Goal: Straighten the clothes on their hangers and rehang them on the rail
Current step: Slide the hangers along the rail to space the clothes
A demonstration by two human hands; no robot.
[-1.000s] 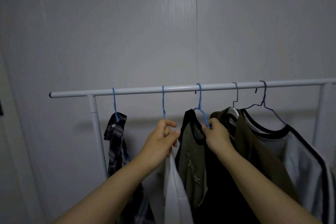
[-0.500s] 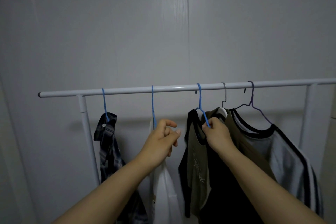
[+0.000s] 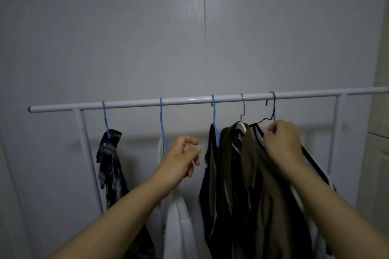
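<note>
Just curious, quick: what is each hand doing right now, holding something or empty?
Left hand: loosely curled, holding nothing.
Right hand: fingers curled at the purple hanger; a firm grip cannot be told.

The right hand (image 3: pixel 283 145) covers the purple hanger's (image 3: pixel 273 109) shoulder, so its grip cannot be told. Below both hands the clothes (image 3: pixel 235 185) run off the bottom edge. Past the right hand, the rail (image 3: pixel 189 100) meets the right edge. The left hand's (image 3: pixel 182 159) wrist hides part of the white shirt (image 3: pixel 176 227).
</note>
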